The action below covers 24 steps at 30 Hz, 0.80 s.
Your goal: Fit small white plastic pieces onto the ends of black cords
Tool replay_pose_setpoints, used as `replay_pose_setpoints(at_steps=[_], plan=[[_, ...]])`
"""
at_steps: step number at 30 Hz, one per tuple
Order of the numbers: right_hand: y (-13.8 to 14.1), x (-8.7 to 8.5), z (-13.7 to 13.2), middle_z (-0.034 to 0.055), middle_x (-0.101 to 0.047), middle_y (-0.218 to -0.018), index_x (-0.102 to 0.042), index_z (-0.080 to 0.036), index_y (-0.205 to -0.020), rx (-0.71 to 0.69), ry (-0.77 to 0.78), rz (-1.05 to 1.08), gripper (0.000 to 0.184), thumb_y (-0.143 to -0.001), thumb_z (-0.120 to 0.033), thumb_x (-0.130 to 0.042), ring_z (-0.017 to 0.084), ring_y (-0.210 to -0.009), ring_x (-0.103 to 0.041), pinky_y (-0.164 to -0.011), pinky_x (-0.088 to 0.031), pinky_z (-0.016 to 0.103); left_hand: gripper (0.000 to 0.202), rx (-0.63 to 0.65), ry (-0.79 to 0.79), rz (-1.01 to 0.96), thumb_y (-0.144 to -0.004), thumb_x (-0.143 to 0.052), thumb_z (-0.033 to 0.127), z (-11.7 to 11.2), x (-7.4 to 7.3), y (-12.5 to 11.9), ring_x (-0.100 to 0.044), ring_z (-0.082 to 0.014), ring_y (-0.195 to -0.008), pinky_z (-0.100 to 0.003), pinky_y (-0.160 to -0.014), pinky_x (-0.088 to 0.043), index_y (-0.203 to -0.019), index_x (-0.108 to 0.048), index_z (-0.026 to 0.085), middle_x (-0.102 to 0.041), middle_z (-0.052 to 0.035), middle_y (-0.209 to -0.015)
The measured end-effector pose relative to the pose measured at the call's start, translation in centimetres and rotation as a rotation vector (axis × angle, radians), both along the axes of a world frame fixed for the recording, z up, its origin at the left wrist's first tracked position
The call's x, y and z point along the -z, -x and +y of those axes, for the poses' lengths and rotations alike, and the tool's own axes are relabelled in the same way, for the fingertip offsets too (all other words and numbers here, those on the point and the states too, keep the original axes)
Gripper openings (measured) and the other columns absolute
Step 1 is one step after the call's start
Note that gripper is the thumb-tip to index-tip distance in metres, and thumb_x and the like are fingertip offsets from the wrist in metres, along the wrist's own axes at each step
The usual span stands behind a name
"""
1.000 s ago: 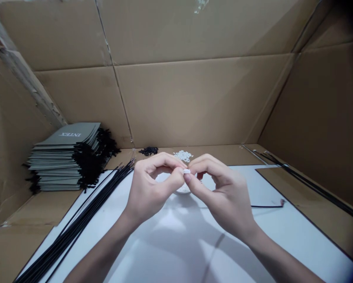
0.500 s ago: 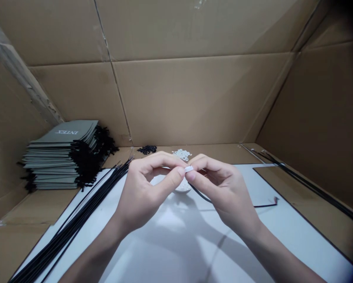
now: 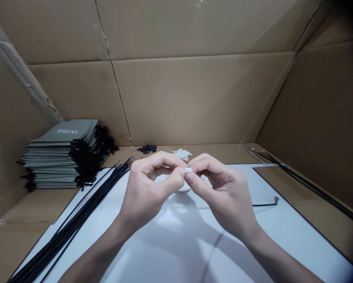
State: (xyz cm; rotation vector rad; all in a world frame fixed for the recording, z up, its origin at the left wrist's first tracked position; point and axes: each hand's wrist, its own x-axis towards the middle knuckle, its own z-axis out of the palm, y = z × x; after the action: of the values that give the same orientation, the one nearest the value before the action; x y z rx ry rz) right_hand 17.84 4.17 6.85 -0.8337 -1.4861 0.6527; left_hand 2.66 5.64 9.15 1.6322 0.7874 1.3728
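My left hand [image 3: 148, 190] and my right hand [image 3: 223, 192] meet fingertip to fingertip above a white sheet [image 3: 176, 239]. Between both thumbs and forefingers they pinch a small white plastic piece [image 3: 188, 169]. A thin black cord [image 3: 263, 204] trails from under my right hand across the sheet to the right. A small white dish [image 3: 184, 188] sits just behind and below my fingers, mostly hidden by them.
A bundle of black cords [image 3: 76, 220] lies along the sheet's left edge. A stack of grey INTEX folders [image 3: 61, 157] with black tassels stands at the left. Piles of small black pieces [image 3: 147, 149] and white pieces [image 3: 181, 153] lie at the back. More black cords [image 3: 306, 186] run along the right. Cardboard walls enclose everything.
My right hand has curled in a little and the black cord that showed below my fingers half a second ago is now hidden behind the hand. Both hands stay together.
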Motion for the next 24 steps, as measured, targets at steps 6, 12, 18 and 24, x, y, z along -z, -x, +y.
replay_pose_setpoints(at_steps=[6, 12, 18, 24], plan=[[-0.02, 0.23, 0.11, -0.0012, -0.065, -0.077, -0.066, -0.022, -0.075, 0.066, -0.062, -0.030, 0.013, -0.087, -0.016, -0.066, 0.014, -0.071, -0.057, -0.065, -0.045, 0.030, 0.012, -0.007, 0.041, -0.064, -0.080, -0.070, 0.012, 0.22, 0.52, -0.47, -0.068, -0.0107, -0.075, -0.016, -0.070, -0.056, -0.072, -0.074, 0.020, -0.075, 0.0017, -0.079], [-0.11, 0.26, 0.24, -0.0018, -0.064, -0.077, -0.065, -0.022, -0.075, 0.084, -0.105, -0.048, 0.014, -0.088, -0.014, -0.066, 0.014, -0.072, -0.057, -0.065, -0.045, 0.030, 0.012, -0.006, 0.032, -0.114, -0.081, -0.070, 0.014, 0.41, 0.93, -0.82, -0.071, -0.0132, -0.078, -0.021, -0.071, -0.059, -0.073, -0.075, 0.021, -0.076, 0.0010, -0.081], [-0.51, 0.08, 0.16, 0.0011, -0.064, -0.085, -0.065, -0.022, -0.087, 0.087, -0.218, -0.078, 0.011, -0.087, -0.011, -0.066, 0.017, -0.078, -0.059, -0.068, -0.050, 0.034, 0.021, -0.264, -0.458, 0.089, -0.077, -0.069, 0.004, -0.18, 1.04, -0.52, -0.072, -0.0189, -0.082, -0.034, -0.078, -0.059, -0.079, -0.074, 0.024, -0.078, 0.0006, -0.087], [-0.73, 0.04, 0.10, 0.0027, -0.068, -0.087, -0.070, -0.024, -0.101, 0.066, -0.487, -0.117, 0.024, -0.086, -0.005, -0.068, 0.018, -0.075, -0.063, -0.061, -0.051, 0.033, 0.028, -0.425, -0.869, 0.240, -0.074, -0.071, 0.002, -0.40, 0.59, -0.17, -0.071, -0.0179, -0.070, -0.033, -0.064, -0.057, -0.084, -0.072, 0.028, -0.079, 0.0026, -0.084]])
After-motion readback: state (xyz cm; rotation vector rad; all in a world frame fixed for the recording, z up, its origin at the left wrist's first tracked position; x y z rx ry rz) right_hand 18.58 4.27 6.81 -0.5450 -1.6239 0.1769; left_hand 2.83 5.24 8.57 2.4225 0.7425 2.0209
